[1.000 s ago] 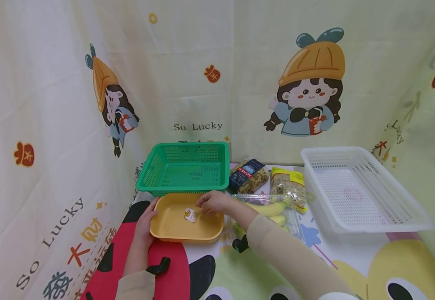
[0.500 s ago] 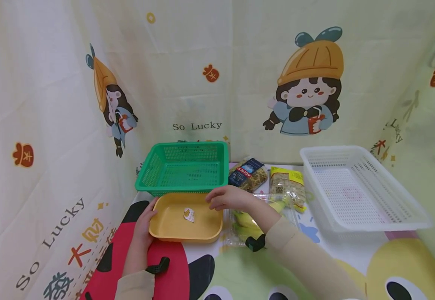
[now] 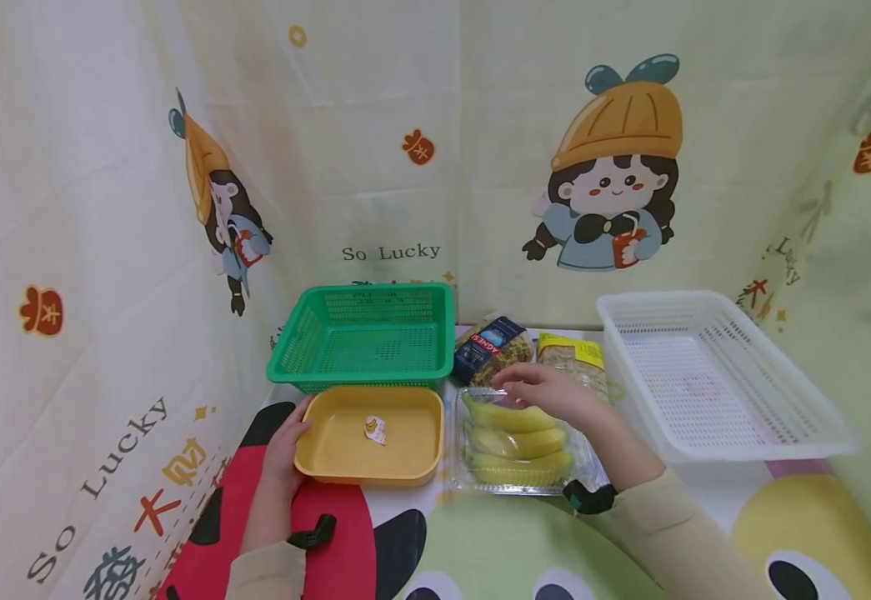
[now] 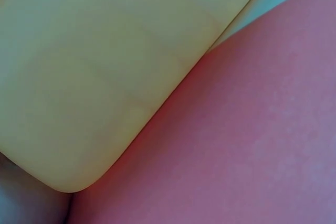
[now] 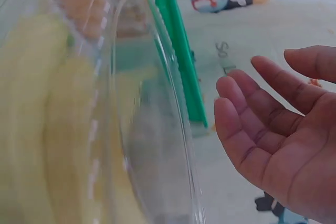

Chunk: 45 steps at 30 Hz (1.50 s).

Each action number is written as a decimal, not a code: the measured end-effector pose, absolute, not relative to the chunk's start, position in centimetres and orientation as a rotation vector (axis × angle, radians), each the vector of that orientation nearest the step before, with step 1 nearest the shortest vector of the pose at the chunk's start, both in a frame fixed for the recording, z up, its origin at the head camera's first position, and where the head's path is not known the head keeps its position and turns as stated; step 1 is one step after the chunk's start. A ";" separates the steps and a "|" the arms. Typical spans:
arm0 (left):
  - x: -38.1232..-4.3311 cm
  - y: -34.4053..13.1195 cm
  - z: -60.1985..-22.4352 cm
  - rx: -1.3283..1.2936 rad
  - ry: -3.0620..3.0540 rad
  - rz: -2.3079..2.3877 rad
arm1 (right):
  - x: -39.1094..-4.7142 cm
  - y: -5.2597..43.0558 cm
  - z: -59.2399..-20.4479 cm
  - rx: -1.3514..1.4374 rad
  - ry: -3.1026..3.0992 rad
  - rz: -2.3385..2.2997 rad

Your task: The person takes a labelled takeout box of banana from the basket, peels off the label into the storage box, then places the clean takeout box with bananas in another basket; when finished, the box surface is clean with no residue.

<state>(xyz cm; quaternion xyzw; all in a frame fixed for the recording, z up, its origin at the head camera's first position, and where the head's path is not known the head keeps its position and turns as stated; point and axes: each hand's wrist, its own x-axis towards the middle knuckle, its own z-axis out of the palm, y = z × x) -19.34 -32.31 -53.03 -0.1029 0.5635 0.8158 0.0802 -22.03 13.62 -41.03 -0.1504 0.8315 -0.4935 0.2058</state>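
Note:
My left hand [image 3: 282, 447] holds the left end of a yellow plastic tray [image 3: 330, 468], its fingertips at the rim. On the tray's floor lies a small white piece with a banana picture [image 3: 375, 430]. In the left wrist view, the tray's side wall [image 4: 105, 93] hides most of that hand. My right hand [image 3: 555, 392] hovers over the far right part of a clear plastic box [image 3: 473, 485] holding several bananas [image 3: 518, 442]. The right wrist view shows this hand [image 5: 283, 135] holding nothing, its fingers loosely bent, beside the clear box [image 5: 152, 145].
Behind the tray stands a green basket [image 3: 277, 371]. A pasta bag [image 3: 491, 350] and a yellow-topped bag [image 3: 572, 354] lie behind the banana box. At the right is a white basket [image 3: 630, 408]. A patterned curtain [image 3: 480, 125] encloses the table.
My right hand has moved right, from inside the yellow tray to above the banana box, uncovering the bananas. My left hand has stayed at the tray's left end.

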 end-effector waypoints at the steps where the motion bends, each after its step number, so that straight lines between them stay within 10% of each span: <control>1: -19.4 -32.3 -53.0 -0.322 1.672 2.447 | -21.8 14.3 -41.1 -0.411 2.347 -1.367; 45: -18.9 -36.0 -51.5 -0.389 1.691 2.403 | -17.6 23.9 -48.7 -0.163 2.431 -1.546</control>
